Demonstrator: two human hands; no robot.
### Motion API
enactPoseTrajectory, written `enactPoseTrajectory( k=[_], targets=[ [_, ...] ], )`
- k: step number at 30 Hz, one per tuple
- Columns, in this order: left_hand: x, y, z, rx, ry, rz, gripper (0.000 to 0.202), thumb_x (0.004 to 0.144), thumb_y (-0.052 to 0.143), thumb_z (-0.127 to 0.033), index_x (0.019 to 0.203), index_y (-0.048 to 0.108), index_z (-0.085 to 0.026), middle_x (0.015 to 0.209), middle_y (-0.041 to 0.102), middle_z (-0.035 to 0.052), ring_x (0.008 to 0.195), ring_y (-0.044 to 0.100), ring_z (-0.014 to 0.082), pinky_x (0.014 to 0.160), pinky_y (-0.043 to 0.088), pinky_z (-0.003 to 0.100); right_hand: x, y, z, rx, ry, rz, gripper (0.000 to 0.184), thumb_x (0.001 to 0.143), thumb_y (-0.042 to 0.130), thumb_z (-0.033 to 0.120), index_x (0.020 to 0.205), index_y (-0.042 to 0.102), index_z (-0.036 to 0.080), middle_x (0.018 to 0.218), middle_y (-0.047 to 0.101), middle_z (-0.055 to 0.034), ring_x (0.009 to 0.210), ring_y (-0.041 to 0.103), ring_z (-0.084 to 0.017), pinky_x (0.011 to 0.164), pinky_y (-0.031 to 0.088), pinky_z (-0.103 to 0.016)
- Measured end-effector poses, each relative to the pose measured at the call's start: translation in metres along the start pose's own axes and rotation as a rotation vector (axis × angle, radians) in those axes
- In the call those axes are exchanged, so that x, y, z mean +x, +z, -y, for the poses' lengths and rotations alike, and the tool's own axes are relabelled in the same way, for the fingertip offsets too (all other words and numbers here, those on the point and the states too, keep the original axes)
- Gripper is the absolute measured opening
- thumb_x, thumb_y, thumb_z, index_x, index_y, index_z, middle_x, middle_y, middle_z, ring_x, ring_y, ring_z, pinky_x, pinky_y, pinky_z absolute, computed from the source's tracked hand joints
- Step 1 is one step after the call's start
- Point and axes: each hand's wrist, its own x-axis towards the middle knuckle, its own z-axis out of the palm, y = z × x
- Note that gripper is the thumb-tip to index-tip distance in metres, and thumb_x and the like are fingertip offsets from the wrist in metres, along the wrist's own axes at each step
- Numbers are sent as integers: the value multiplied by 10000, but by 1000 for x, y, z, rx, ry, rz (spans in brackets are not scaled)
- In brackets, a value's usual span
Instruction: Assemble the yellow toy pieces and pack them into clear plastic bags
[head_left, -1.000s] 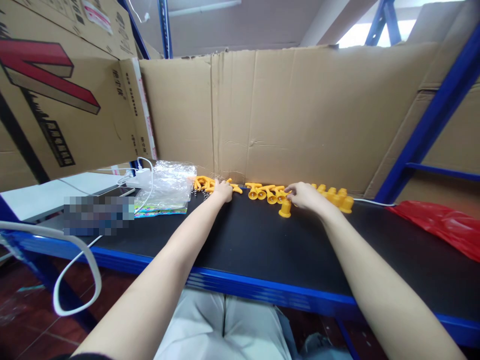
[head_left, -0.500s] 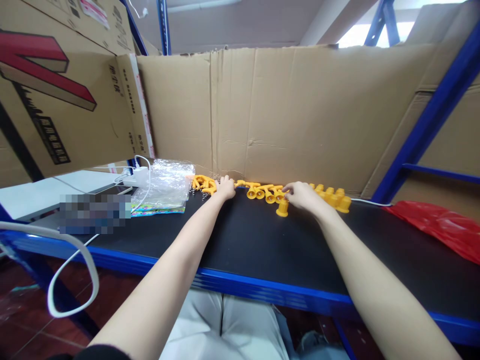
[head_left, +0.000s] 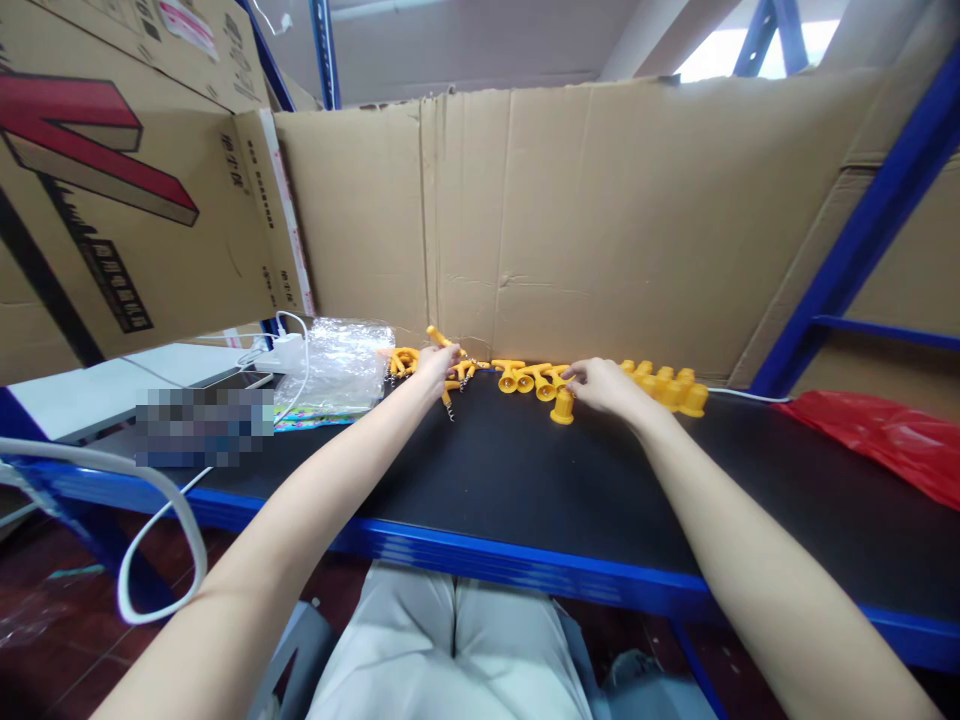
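My left hand (head_left: 436, 368) is closed around a corkscrew with a yellow handle (head_left: 441, 339), which sticks up above the fingers. A metal spiral (head_left: 451, 409) points down just below the hand. Other yellow-handled corkscrews (head_left: 403, 360) lie to its left, spirals showing. My right hand (head_left: 600, 384) has its fingers curled at the top of a yellow bell-shaped cup (head_left: 562, 408) standing on the black shelf; its fingertips are partly hidden. Between the hands, several yellow pieces with open round mouths (head_left: 544, 389) lie in a row. Right of my right hand stand several more yellow cups (head_left: 666, 389).
A cardboard sheet (head_left: 615, 220) stands behind the shelf (head_left: 480, 480), whose front edge is a blue rail (head_left: 525, 565). Clear plastic bags (head_left: 341, 360) and a white cable (head_left: 169, 480) are at left. A red plastic bag (head_left: 877, 435) lies at right.
My left hand has lifted slightly and shifted left, and the corkscrew's handle and a spiral now show at it. My right hand stays by the same yellow cup. The view has shifted a little.
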Motion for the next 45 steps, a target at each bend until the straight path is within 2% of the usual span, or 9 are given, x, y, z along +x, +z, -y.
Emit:
enactPoseTrajectory(
  k=[5, 12, 17, 20, 22, 26, 30, 37, 45],
  targets=[
    [-23, -10, 8, -8, -3, 110, 161, 642, 577, -22, 735, 497, -126, 595, 569, 1, 485, 539, 61, 508, 412, 189, 4, 10, 0, 128, -54, -1, 260, 719, 544, 189, 956, 653, 192, 868, 676, -48, 873, 599, -209, 841, 402, -347],
    [-36, -14, 12, 18, -116, 241, 103, 737, 582, -208, 792, 563, -124, 667, 636, 52, 572, 621, 130, 567, 485, 245, 8, 34, -6, 320, -7, 38, 457, 680, 626, 305, 1089, 563, 112, 1045, 618, -103, 878, 596, -185, 790, 444, -278],
    [-41, -11, 11, 28, -174, 274, 67, 748, 567, -181, 775, 565, -120, 658, 639, 51, 603, 634, 139, 626, 504, 266, 4, 49, -5, 291, 8, 166, 260, 664, 632, 329, 848, 618, 146, 919, 646, -63, 856, 593, -193, 757, 438, -281],
    [-42, -10, 10, -1, -208, 302, 66, 776, 526, -189, 800, 553, -133, 654, 647, 48, 626, 640, 140, 641, 508, 261, 2, 53, 1, 322, -14, 168, 223, 686, 603, 352, 793, 607, 157, 863, 647, -39, 798, 594, -175, 714, 436, -268],
    [-42, -9, 10, -25, -219, 321, 85, 786, 504, -187, 832, 548, -131, 656, 653, 56, 636, 643, 145, 645, 508, 261, 2, 55, 5, 282, -78, 126, 221, 702, 583, 332, 830, 600, 153, 863, 642, -45, 783, 588, -175, 720, 430, -280],
    [-41, -8, 10, -36, -223, 330, 123, 804, 460, -176, 842, 555, -109, 671, 663, 85, 613, 638, 142, 634, 505, 253, 3, 56, 11, 73, -285, 7, 259, 695, 572, 233, 942, 591, 158, 978, 623, -77, 920, 552, -231, 875, 333, -406],
    [-41, -8, 10, -32, -228, 323, 145, 817, 434, -180, 808, 558, -106, 680, 666, 92, 599, 633, 137, 618, 500, 244, 1, 54, 16, 31, -412, 12, 233, 701, 555, 229, 923, 609, 181, 995, 623, -70, 947, 541, -237, 906, 289, -433],
    [-43, -7, 10, -49, -223, 304, 125, 813, 440, -181, 799, 544, -113, 670, 660, 86, 599, 631, 139, 637, 495, 255, 0, 53, 16, -38, -347, 36, 248, 710, 560, 280, 929, 624, 182, 971, 624, -84, 945, 547, -261, 882, 309, -440],
    [-46, -6, 8, -96, -236, 330, 152, 839, 409, -192, 847, 537, -111, 697, 660, 86, 625, 632, 139, 669, 489, 262, -4, 50, 21, -60, -371, 4, 321, 730, 560, 300, 1026, 606, 186, 1040, 594, -96, 1009, 503, -256, 892, 309, -423]
  ],
)
